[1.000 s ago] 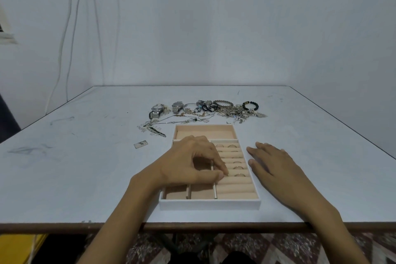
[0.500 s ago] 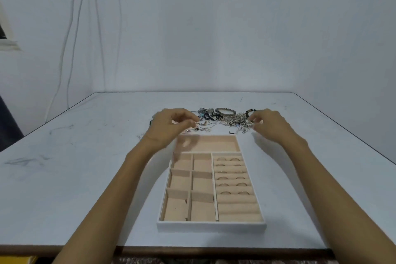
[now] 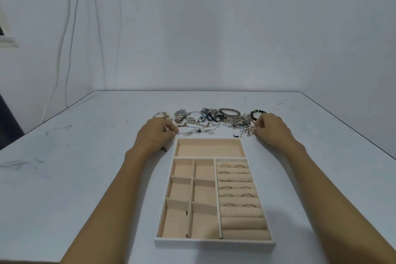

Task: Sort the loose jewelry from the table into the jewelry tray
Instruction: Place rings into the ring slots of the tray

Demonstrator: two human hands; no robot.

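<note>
The jewelry tray (image 3: 214, 245) lies in front of me, white outside and beige inside, with a long far compartment, several square ones and ring rolls holding several rings (image 3: 235, 187). Beyond its far edge is the loose jewelry pile (image 3: 216, 118): two watches (image 3: 179, 113), bangles, a beaded bracelet (image 3: 229, 111), a dark bead bracelet (image 3: 256, 112) and tangled chains. My left hand (image 3: 154, 135) rests at the pile's left end, thumb and finger pinched on a thin necklace (image 3: 192, 132). My right hand (image 3: 270, 129) is at the right end, fingertips closed on a silver chain (image 3: 246, 129).
The white table (image 3: 85, 178) ends at a near edge just below the tray and runs back to a white wall. Cables (image 3: 64, 49) hang down the wall at the left. A small dark item (image 3: 164, 149) peeks out under my left wrist.
Both hands left the tray and reached forward to the pile, the left to its left end, the right to its right end. Their fingers have since closed on chains there.
</note>
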